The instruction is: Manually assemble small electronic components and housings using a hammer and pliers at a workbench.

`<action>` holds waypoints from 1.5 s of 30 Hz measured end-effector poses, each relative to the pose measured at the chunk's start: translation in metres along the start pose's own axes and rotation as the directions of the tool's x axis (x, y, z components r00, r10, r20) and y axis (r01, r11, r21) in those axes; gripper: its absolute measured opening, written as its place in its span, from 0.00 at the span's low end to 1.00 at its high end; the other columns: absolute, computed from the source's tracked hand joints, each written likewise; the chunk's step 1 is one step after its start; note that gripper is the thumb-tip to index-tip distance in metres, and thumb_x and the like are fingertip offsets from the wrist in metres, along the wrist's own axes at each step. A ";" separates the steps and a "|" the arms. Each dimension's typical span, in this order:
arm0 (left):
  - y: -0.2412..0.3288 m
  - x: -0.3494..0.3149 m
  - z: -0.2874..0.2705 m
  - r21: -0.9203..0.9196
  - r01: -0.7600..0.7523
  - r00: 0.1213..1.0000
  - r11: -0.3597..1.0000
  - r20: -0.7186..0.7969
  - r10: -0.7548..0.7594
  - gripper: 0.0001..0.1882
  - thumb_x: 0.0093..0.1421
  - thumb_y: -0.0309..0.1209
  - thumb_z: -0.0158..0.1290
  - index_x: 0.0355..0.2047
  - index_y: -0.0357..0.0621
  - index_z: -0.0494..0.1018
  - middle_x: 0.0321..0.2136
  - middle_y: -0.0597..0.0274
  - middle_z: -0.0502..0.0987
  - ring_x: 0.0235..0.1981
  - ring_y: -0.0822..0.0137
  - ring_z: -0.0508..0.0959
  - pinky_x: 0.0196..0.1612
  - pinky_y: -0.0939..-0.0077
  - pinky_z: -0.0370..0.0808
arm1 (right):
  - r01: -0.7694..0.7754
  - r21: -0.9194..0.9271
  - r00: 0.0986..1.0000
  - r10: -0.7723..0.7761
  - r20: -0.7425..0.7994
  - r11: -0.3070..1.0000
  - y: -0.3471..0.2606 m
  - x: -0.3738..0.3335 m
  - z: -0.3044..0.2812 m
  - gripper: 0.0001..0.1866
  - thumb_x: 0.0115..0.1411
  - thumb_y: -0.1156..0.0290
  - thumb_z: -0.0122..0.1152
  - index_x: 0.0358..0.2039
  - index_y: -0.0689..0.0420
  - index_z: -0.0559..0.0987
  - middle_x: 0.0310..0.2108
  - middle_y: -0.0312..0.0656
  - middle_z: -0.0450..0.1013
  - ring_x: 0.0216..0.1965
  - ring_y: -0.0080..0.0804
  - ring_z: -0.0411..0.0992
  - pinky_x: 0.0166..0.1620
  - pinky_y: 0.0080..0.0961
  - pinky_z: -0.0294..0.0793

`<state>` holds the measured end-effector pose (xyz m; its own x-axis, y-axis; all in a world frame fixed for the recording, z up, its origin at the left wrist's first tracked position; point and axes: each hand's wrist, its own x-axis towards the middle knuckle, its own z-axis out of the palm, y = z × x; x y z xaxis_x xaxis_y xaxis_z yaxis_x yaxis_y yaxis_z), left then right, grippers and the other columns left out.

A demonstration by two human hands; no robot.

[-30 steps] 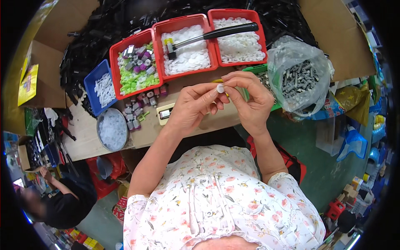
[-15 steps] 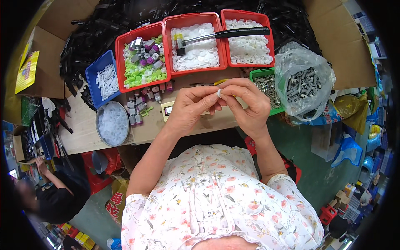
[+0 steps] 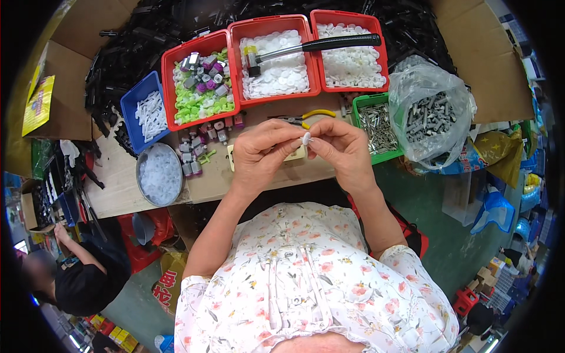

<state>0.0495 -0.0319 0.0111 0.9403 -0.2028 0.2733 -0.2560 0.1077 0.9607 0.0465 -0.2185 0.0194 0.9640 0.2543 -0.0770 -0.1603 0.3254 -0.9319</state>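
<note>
Between my two hands, above the front of the table, is a small white round disc piece (image 3: 306, 139) turned nearly edge-on. My left hand (image 3: 259, 156) pinches it from the left with thumb and forefinger. From the other side the fingertips of my right hand (image 3: 348, 150) close on it; whether they grip a stem or a tiny separate part is too small to tell. Just beyond the fingers lie pliers with yellow handles (image 3: 318, 113). A cream-coloured holder (image 3: 297, 154) is partly hidden beneath my hands.
Red bins (image 3: 275, 97) hold white discs, green parts and small motors; a hammer (image 3: 318, 45) lies across two. Nearby are a blue bin (image 3: 132, 117), round bowl (image 3: 159, 175), green bin (image 3: 385, 156) and plastic bag (image 3: 432, 117) of metal parts. Another person (image 3: 88, 276) sits at left.
My hands have drawn slightly apart and lower, and the white disc now shows its edge between the fingertips. More of the pliers has come into sight.
</note>
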 end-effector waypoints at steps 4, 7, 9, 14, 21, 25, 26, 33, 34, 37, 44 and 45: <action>0.003 -0.006 -0.003 -0.043 0.076 0.997 0.996 -0.015 -0.077 0.13 0.58 0.16 0.59 0.45 0.33 0.80 0.39 0.54 0.80 0.39 0.69 0.79 0.42 0.80 0.74 | 0.005 -0.060 0.999 -0.002 0.034 0.998 0.000 0.001 0.004 0.05 0.60 0.80 0.64 0.36 0.65 0.78 0.34 0.38 0.75 0.36 0.22 0.73 0.40 0.18 0.73; 0.008 -0.012 -0.006 -0.278 0.150 0.983 0.949 -0.063 -0.174 0.16 0.56 0.17 0.62 0.46 0.33 0.79 0.40 0.54 0.80 0.40 0.69 0.79 0.43 0.80 0.74 | 0.265 -0.461 0.964 -0.236 0.120 0.847 -0.016 0.004 0.010 0.05 0.57 0.82 0.64 0.34 0.64 0.78 0.32 0.40 0.75 0.35 0.28 0.74 0.39 0.22 0.73; 0.009 -0.014 -0.014 -0.190 0.102 0.993 0.976 -0.033 -0.110 0.17 0.54 0.19 0.63 0.46 0.33 0.80 0.39 0.54 0.80 0.40 0.69 0.78 0.42 0.79 0.74 | 0.449 -0.654 0.891 -0.365 0.271 0.609 -0.018 0.006 0.014 0.05 0.55 0.83 0.65 0.32 0.64 0.78 0.32 0.41 0.75 0.34 0.31 0.74 0.38 0.25 0.73; 0.002 -0.022 -0.023 0.062 0.010 1.000 0.998 0.000 -0.010 0.18 0.52 0.22 0.66 0.45 0.34 0.80 0.37 0.56 0.80 0.37 0.70 0.78 0.39 0.78 0.74 | 0.503 -0.708 0.860 -0.368 0.353 0.497 -0.014 0.007 0.022 0.07 0.52 0.85 0.65 0.32 0.64 0.77 0.32 0.44 0.74 0.33 0.38 0.75 0.38 0.28 0.74; 0.007 -0.026 -0.027 0.175 0.021 1.000 0.984 -0.025 -0.017 0.17 0.51 0.22 0.66 0.43 0.35 0.81 0.33 0.57 0.81 0.33 0.70 0.79 0.36 0.79 0.74 | 0.493 -0.724 0.865 -0.364 0.346 0.482 -0.007 0.004 0.026 0.09 0.51 0.85 0.65 0.34 0.63 0.79 0.33 0.44 0.75 0.33 0.37 0.75 0.38 0.29 0.74; 0.005 -0.030 -0.029 0.301 -0.023 1.000 0.953 0.002 0.024 0.16 0.51 0.22 0.65 0.42 0.35 0.81 0.34 0.56 0.81 0.32 0.67 0.79 0.35 0.76 0.75 | 0.546 -0.732 0.832 -0.371 0.413 0.407 -0.005 0.005 0.023 0.10 0.50 0.83 0.67 0.35 0.61 0.81 0.33 0.43 0.75 0.33 0.37 0.75 0.37 0.29 0.73; 0.005 -0.030 -0.029 0.302 -0.021 1.000 0.953 0.002 0.021 0.16 0.51 0.22 0.65 0.42 0.35 0.81 0.34 0.56 0.81 0.32 0.67 0.79 0.35 0.76 0.75 | 0.564 -0.739 0.817 -0.377 0.436 0.369 -0.005 0.005 0.022 0.10 0.50 0.82 0.68 0.35 0.60 0.81 0.32 0.42 0.75 0.32 0.37 0.75 0.36 0.30 0.72; 0.006 -0.040 -0.035 0.640 -0.141 0.983 0.755 0.000 0.183 0.21 0.46 0.25 0.68 0.43 0.37 0.79 0.35 0.54 0.79 0.34 0.56 0.78 0.37 0.68 0.74 | 0.580 -0.746 0.806 -0.363 0.467 0.328 0.018 0.014 0.018 0.09 0.52 0.78 0.68 0.35 0.58 0.82 0.34 0.39 0.74 0.33 0.35 0.74 0.38 0.30 0.68; 0.006 -0.044 -0.036 0.706 -0.134 0.976 0.695 -0.026 0.215 0.22 0.45 0.25 0.68 0.43 0.38 0.79 0.35 0.55 0.79 0.35 0.56 0.77 0.37 0.67 0.74 | 0.575 -0.746 0.810 -0.361 0.462 0.336 0.025 0.018 0.015 0.09 0.51 0.77 0.68 0.35 0.58 0.82 0.35 0.39 0.74 0.34 0.35 0.74 0.38 0.30 0.67; -0.001 -0.054 -0.042 0.793 -0.144 0.968 0.592 -0.012 0.252 0.20 0.45 0.25 0.68 0.41 0.39 0.79 0.36 0.56 0.78 0.37 0.55 0.76 0.39 0.65 0.73 | 0.570 -0.742 0.816 -0.353 0.458 0.354 0.034 0.023 0.013 0.08 0.51 0.77 0.67 0.34 0.57 0.82 0.35 0.39 0.73 0.35 0.35 0.73 0.39 0.31 0.67; -0.014 -0.070 -0.034 0.852 -0.202 0.953 0.482 0.058 0.297 0.18 0.47 0.27 0.66 0.41 0.40 0.79 0.40 0.58 0.76 0.45 0.54 0.74 0.44 0.59 0.72 | 0.558 -0.775 0.827 -0.281 0.488 0.297 0.033 0.025 0.019 0.08 0.51 0.77 0.66 0.33 0.58 0.82 0.36 0.39 0.72 0.37 0.36 0.73 0.42 0.33 0.67; -0.014 -0.070 -0.032 0.861 -0.199 0.955 0.468 0.063 0.289 0.19 0.47 0.26 0.67 0.41 0.42 0.80 0.41 0.58 0.76 0.45 0.53 0.74 0.45 0.60 0.72 | 0.559 -0.775 0.826 -0.277 0.490 0.295 0.033 0.025 0.019 0.08 0.51 0.77 0.66 0.33 0.58 0.82 0.36 0.39 0.72 0.37 0.36 0.73 0.42 0.33 0.67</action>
<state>-0.0053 0.0122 -0.0226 0.8100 -0.2242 0.5418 -0.4998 -0.7472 0.4380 0.0614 -0.1845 -0.0062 0.7371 0.5663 0.3686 0.6558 -0.4679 -0.5925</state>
